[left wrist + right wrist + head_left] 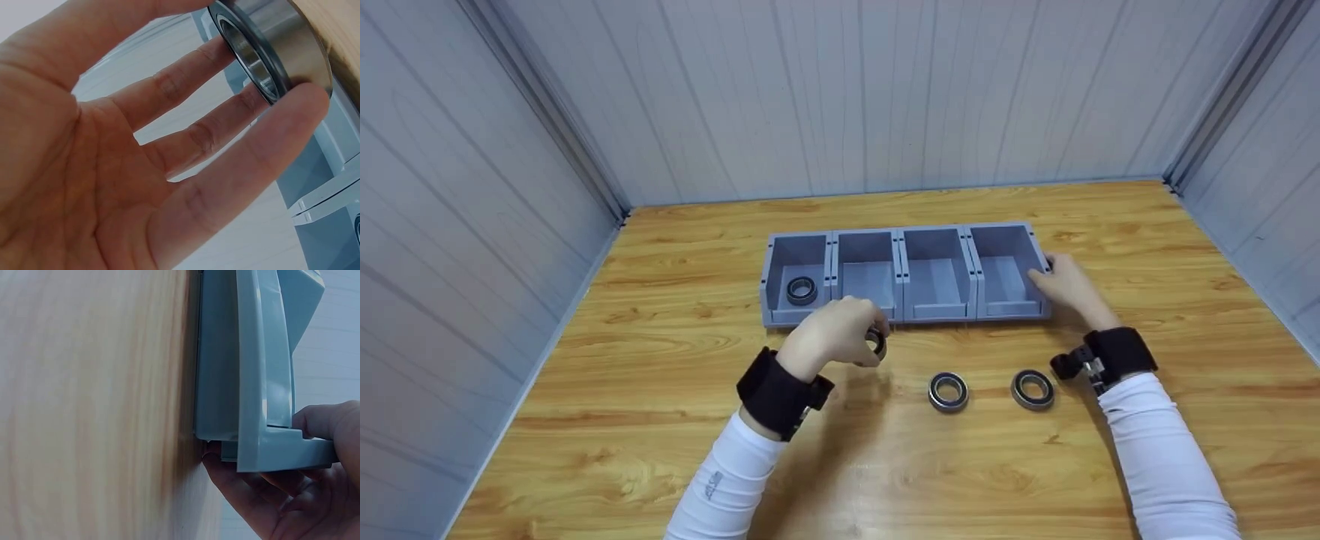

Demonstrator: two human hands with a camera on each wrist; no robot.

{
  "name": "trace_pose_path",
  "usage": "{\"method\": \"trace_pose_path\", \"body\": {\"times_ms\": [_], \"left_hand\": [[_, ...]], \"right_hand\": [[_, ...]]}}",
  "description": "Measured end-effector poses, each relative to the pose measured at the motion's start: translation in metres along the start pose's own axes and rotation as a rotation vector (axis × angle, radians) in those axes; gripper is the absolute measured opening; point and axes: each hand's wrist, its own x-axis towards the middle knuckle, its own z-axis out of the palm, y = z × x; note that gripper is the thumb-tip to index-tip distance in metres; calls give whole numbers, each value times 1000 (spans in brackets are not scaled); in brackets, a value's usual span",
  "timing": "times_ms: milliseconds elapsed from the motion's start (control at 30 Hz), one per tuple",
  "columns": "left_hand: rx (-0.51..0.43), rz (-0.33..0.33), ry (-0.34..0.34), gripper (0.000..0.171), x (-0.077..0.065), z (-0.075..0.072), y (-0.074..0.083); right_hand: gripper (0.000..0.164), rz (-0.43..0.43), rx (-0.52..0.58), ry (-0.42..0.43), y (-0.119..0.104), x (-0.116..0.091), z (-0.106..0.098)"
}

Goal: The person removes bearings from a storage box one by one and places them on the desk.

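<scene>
My left hand (844,330) pinches a ball bearing (281,45), a steel ring with a dark seal, in front of the second bin from the left. In the left wrist view the fingertips sit around its outer rim. My right hand (1069,285) grips the right side wall of the rightmost grey bin (250,382), thumb over the top edge and fingers on the outside. The bins stand joined in a row (937,312). One bearing (802,291) lies in the leftmost bin. Two more, a bearing (948,391) and another bearing (1033,389), lie flat on the table before the row.
The wood-grain table (660,420) carries everything. A pale panelled wall (840,97) closes off the back, with a left side wall (457,247) and a right side wall (1260,150). Black straps with small cameras sit on both wrists.
</scene>
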Motion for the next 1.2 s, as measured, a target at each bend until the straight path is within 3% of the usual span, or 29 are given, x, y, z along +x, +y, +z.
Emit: {"method": "trace_pose_path", "body": {"times_ms": [333,767,1200], "left_hand": [[31,2,3,31,-2,9,-2],[16,33,29,25,-3,22,-6],[30,41,30,25,-3,33,-7]], "right_hand": [[43,23,5,-11,-2,1,1],[44,-34,74,34,4,-1,0],[45,23,18,-8,-1,-1,-1]]}}
